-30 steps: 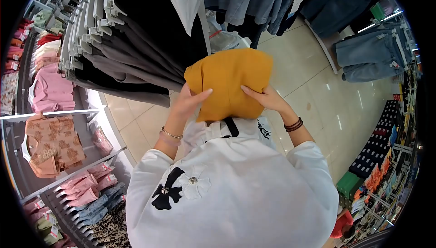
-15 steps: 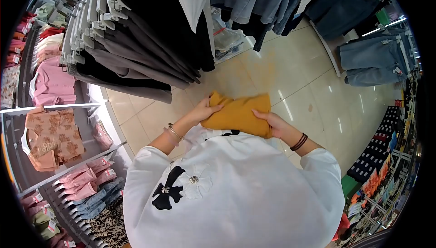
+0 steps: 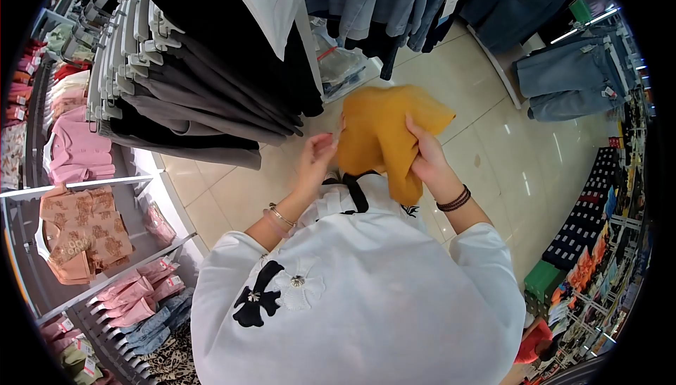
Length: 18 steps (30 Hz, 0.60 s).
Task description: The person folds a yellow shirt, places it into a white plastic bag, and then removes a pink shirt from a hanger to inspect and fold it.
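Note:
A mustard-yellow piece of cloth or garment (image 3: pixel 373 121) is held out in front of my waist, partly unfolded, one part hanging down. My right hand (image 3: pixel 428 158) grips its right side, thumb on top and the other fingers hidden beneath. At its left edge is my left hand (image 3: pixel 318 163), fingers loosely bent and apart, close to the cloth; whether a fingertip touches it is hard to see. Below the cloth, a black bow (image 3: pixel 354 191) shows at the waist of my white clothes (image 3: pixel 366 293).
Dark trousers (image 3: pixel 204 96) hang on a rack at front left, with jeans (image 3: pixel 380 4) beyond them. Shelves with folded pink and brown clothes (image 3: pixel 88 223) line the left. More jeans (image 3: pixel 574 78) hang at right, near a sock display (image 3: pixel 581 216). A person in red (image 3: pixel 535 343) is at lower right.
The yellow cloth has gone from a compact folded bundle to a looser, wider shape and moved farther forward. My left hand has loosened from its left end; my right hand still grips it.

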### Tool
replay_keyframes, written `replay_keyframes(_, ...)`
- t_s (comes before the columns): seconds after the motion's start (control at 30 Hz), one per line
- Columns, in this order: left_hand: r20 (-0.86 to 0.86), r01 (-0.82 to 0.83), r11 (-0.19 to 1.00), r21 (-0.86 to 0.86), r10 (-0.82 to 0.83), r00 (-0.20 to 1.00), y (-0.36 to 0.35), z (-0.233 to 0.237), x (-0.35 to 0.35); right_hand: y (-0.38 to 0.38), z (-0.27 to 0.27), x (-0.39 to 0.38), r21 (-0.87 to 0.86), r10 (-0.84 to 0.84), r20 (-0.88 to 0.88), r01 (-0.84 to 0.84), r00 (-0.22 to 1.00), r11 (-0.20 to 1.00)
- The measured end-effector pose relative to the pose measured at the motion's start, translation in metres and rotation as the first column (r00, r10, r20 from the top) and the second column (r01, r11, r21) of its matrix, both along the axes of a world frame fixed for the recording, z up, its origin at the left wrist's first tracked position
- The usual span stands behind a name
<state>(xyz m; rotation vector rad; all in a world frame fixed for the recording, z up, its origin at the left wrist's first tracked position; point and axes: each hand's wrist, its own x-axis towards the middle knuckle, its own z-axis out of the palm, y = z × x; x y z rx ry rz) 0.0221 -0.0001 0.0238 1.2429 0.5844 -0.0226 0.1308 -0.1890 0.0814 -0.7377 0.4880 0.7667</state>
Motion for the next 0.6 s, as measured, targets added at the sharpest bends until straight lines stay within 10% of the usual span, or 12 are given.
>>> replay_keyframes(0.13, -0.035, 0.018, 0.575, -0.818, -0.08, 0.996, -0.016, -0.011, 0.021, 0.035, 0.026, -0.014, -0.177, -0.038, 0.382, 0.114, 0.923, 0.978)
replay_keyframes(0.2, 0.098, 0.099, 0.344, -0.934, -0.02, 0.995, -0.019, -0.013, 0.035, 0.048, 0.019, -0.035, -0.141, 0.011, 0.386, 0.046, 0.923, 0.989)
replay_keyframes(0.3, 0.279, 0.122, 0.619, -0.776, 0.163, 0.946, -0.004, -0.069, 0.04, 0.056, 0.007, -0.067, -0.047, 0.117, 0.253, -0.109, 0.96, 0.993)
replay_keyframes(0.33, 0.416, 0.292, 0.943, -0.162, -0.203, 0.886, -0.004, -0.074, 0.028, 0.055, 0.003, -0.072, 0.038, 0.127, 0.152, -0.134, 0.98, 0.99)
replay_keyframes(0.4, 0.448, 0.288, 0.94, 0.183, -0.341, 0.826, 0.0, -0.074, 0.017, 0.054, -0.003, -0.078, 0.213, 0.171, -0.054, -0.156, 0.984, 0.964)
replay_keyframes(0.5, 0.426, 0.245, 0.86, -0.448, -0.036, 0.904, 0.003, -0.067, 0.017, 0.051, 0.001, -0.076, 0.194, 0.264, -0.076, -0.245, 0.962, 0.95)
replay_keyframes(0.6, 0.417, 0.244, 0.721, -0.648, 0.069, 0.906, 0.011, -0.053, 0.02, 0.046, -0.006, -0.076, 0.042, 0.375, 0.097, -0.38, 0.922, 0.924)
